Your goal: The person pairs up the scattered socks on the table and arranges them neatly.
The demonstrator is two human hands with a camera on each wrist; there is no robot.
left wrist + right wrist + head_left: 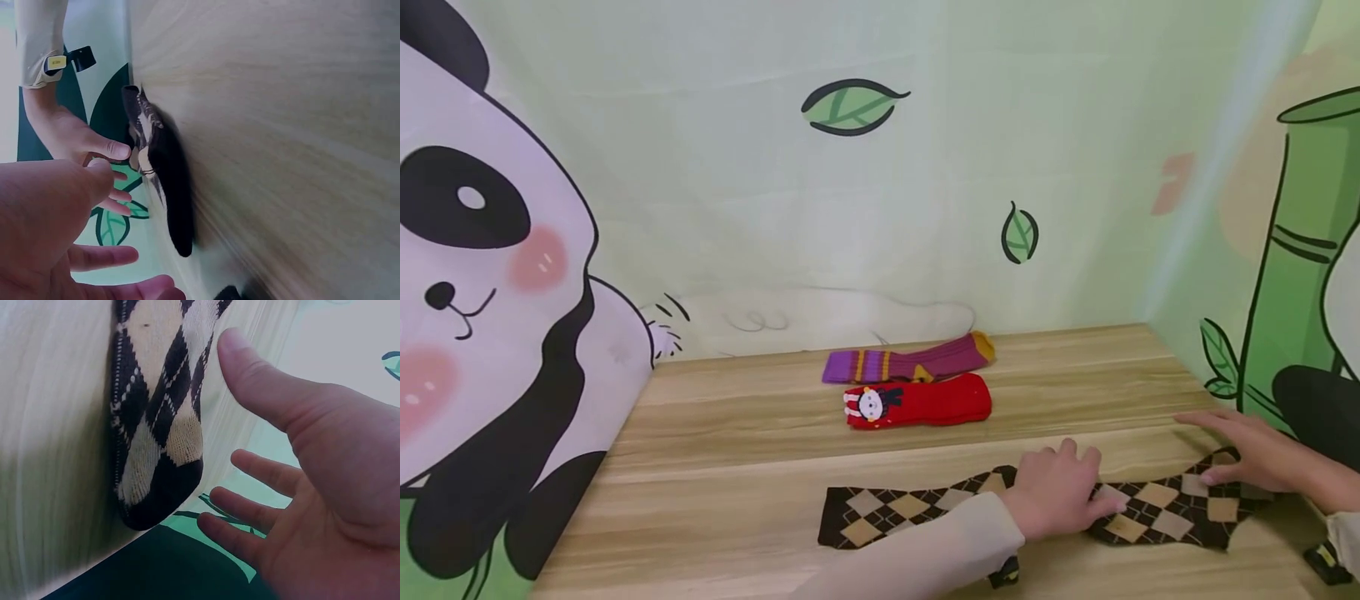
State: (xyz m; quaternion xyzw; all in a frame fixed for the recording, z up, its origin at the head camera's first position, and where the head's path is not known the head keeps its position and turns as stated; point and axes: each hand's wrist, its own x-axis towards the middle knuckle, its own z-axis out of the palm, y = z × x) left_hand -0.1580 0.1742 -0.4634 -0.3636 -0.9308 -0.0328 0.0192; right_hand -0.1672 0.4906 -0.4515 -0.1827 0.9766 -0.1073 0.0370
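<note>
Two brown-black argyle socks lie flat at the front of the table. The left sock [887,508] is partly covered by the left hand and sleeve. Over the near end of the right sock [1157,517] is my left hand [1060,492], its thumb at the sock's edge. My right hand [1262,450] is at that sock's other end, with the thumb above the diamonds. In the right wrist view, an argyle sock [162,412] with a dark toe lies beside the spread fingers [269,472] of the right hand. Neither hand visibly grips fabric.
Farther back lie a red sock [943,402] with an animal face and, behind it, a purple sock [943,358] with a yellow toe. A panda-printed cloth [737,208] stands along the back and sides of the wooden table [722,458].
</note>
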